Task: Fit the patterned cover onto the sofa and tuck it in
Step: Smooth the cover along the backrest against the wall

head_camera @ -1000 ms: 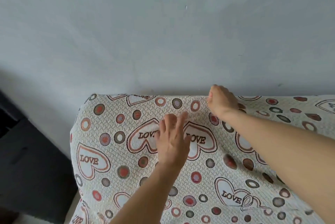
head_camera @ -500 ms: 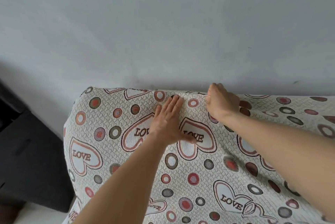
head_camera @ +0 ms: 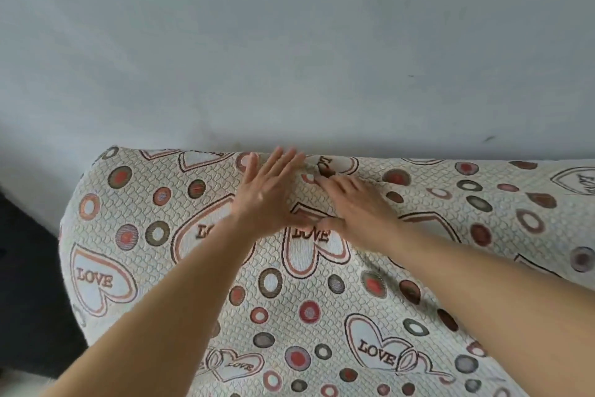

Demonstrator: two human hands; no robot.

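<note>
While both my palms lay flat on the patterned cover (head_camera: 289, 284), nothing was gripped: the fingers (head_camera: 283, 160) of my left hand (head_camera: 270, 197) were stretched out and slightly spread, reaching toward the top edge of the sofa (head_camera: 96, 309) back, and my right hand (head_camera: 354, 206) rested just beside it, fingers extended and pointing left, its thumb near the left hand's thumb over a heart printed with LOVE (head_camera: 310, 235). That cover was draped over the sofa's back and its rounded left end, cream with a small scale weave, hearts and rings in red, brown and grey. Small folds gathered in the cloth near my right fingertips along the top edge.

Behind the sofa stood a plain pale grey wall (head_camera: 289, 42), with the top edge of the cover close against it; a few small marks dotted the paint. To the left of the sofa's end sat something dark, black or charcoal (head_camera: 29, 284), which I could not make out. A pale strip of floor (head_camera: 19, 383) showed at the bottom left corner.

My forearms crossed over much of the pattern and hid the cloth beneath them. Blur smeared my left fingertips. Sofa and cover ran out of sight to the right and below, and the sofa itself was hidden under the cloth.
</note>
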